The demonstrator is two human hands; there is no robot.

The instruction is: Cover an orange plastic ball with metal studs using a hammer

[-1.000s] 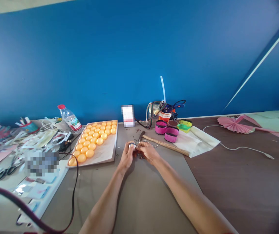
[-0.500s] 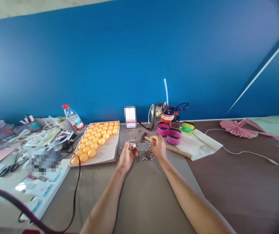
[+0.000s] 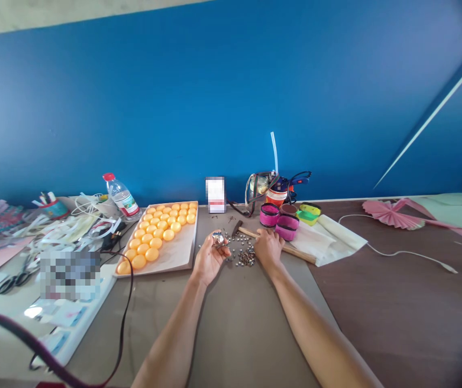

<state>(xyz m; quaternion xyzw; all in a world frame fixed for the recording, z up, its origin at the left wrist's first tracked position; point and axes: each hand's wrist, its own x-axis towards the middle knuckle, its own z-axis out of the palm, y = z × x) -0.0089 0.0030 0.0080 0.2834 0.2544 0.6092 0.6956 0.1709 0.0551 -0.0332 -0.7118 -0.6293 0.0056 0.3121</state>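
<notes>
Head view: left hand [image 3: 208, 261] around silvery object [image 3: 218, 240]; right hand [image 3: 269, 248], grip unclear; orange balls [image 3: 169, 235] in tray [image 3: 176, 253]

Bare forearms [image 3: 176, 328] here, long, slim, uncovered right to the bottom of view, narrowing at the wrists [image 3: 200, 280] into a bare left hand [image 3: 209, 260] and bare right hand [image 3: 269, 249]!

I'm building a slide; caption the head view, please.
Left hand holds a shiny silver object; right hand covers part of a hammer.
</notes>
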